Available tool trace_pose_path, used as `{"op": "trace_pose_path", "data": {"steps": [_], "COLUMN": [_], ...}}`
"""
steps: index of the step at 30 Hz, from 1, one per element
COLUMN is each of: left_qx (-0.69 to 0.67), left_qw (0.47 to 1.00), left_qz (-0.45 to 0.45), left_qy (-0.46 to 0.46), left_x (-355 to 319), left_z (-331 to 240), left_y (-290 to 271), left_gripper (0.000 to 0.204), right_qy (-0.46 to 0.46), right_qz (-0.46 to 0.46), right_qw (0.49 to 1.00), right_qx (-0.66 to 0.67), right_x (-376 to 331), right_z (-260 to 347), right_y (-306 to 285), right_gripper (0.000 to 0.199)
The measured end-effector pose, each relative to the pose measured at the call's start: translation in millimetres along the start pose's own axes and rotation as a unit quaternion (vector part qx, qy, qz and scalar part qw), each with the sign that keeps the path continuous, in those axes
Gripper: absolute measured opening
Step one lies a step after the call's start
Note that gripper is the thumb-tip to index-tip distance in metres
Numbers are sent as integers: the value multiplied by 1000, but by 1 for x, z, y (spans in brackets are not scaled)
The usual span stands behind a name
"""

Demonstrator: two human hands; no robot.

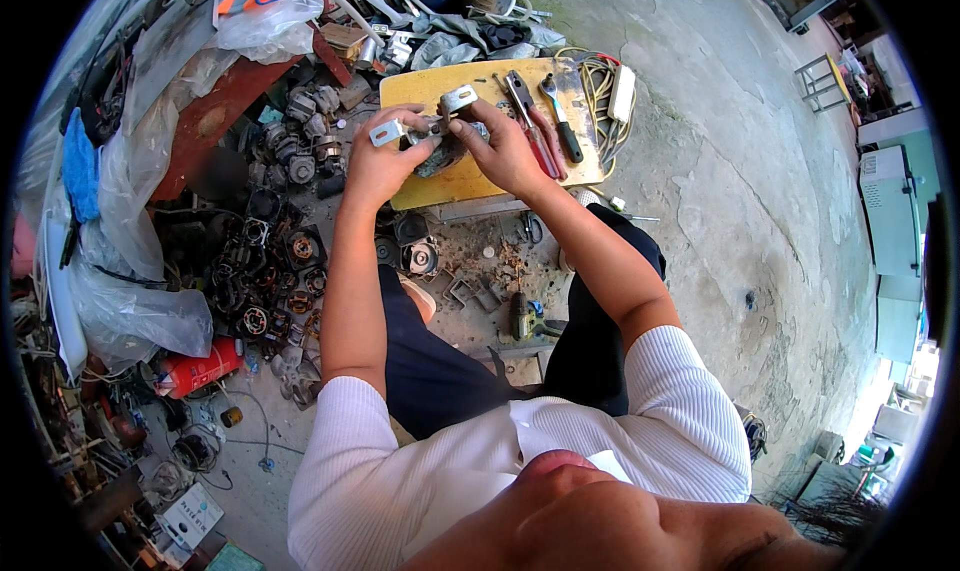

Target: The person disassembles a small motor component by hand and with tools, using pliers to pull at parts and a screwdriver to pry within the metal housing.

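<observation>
Assembly [443, 159], grey metal and apparently a small motor, is located over the left part of the yellow work board [410, 93]; whether it rests on the board or is held clear cannot be determined. Left hand [380, 163]: fingers curled around the left side of the assembly, thumb pressed inward. Right hand [505, 154]: thumb and fingers pinching the opposite side. Two slotted metal tabs, the left tab [386, 133] and the far tab [459, 98], project from the grip; their fastening is hidden by the fingers. Red-handled pliers [537, 121] and a ratchet wrench [562, 116] lie on the board, neither in use. Cordless drill [522, 316] stands on the ground between the legs, near loose bent brackets [475, 293]; a heap of motor parts [255, 236] lies to the left. Judged from this, the work is a strip-down of the unit, partway through: the heap and loose brackets suggest that other units are done, while this one appears to retain its tabs, leaving their removal and the separation of the body outstanding
</observation>
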State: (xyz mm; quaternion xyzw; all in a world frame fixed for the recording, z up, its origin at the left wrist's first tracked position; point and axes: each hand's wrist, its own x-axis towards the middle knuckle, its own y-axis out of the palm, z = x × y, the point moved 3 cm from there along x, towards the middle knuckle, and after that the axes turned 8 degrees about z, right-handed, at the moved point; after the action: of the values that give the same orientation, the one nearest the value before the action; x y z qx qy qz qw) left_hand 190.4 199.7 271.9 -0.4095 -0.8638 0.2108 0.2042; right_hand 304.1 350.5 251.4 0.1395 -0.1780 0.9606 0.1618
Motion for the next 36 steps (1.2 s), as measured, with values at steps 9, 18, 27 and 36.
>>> {"op": "trace_pose_path", "data": {"steps": [9, 18, 27, 36], "left_qx": [43, 19, 14, 49], "left_qw": [998, 1000, 1000, 998], "left_qz": [-16, -14, 14, 7], "left_qy": [42, 17, 21, 40], "left_x": [1, 0, 0, 0], "left_z": [2, -10, -6, 1], "left_y": [-1, -1, -1, 1], "left_gripper": [26, 25, 25, 22], "right_qy": [7, 5, 3, 4], "right_qz": [6, 5, 1, -1], "right_qw": [1000, 1000, 1000, 1000], "right_qx": [-2, -1, 2, -1], "right_x": [0, 0, 0, 0], "right_z": [3, 4, 5, 2], "right_y": [-1, -1, -1, 1], "right_gripper": [23, 23, 23, 24]}}
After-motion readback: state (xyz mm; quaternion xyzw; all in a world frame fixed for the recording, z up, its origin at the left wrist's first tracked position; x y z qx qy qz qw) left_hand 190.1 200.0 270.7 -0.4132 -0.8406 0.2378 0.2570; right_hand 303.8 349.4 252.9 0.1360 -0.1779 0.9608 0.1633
